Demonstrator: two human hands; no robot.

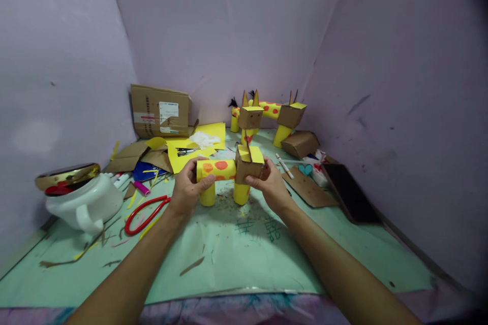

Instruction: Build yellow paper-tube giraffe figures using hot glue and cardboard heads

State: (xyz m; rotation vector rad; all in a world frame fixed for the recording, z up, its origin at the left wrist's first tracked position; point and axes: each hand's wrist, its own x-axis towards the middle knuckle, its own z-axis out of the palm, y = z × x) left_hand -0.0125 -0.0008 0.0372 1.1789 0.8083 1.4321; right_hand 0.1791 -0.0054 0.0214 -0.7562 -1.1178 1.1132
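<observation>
A yellow paper-and-cardboard giraffe point(224, 169) with orange-red spots and tube legs stands upright in the middle of the table. My left hand point(188, 188) grips the rear end of its body, thumb across the front. At the other end, my right hand point(269, 183) holds the brown cardboard head point(249, 170), which has a yellow top and thin upright strips. Behind it stand similar spotted animals, one with a cardboard head and pointed ears point(250, 118), another with its cardboard head point(292, 114) turned right.
On the left are a white teapot-like pot point(87, 203), red-handled scissors point(143, 217) and a magenta marker cap point(141, 188). Yellow paper point(211, 132) and a cardboard box point(160, 111) lie farther back. A dark phone-like slab point(351, 193), cardboard scraps point(312, 190) and a white marker point(285, 166) are right.
</observation>
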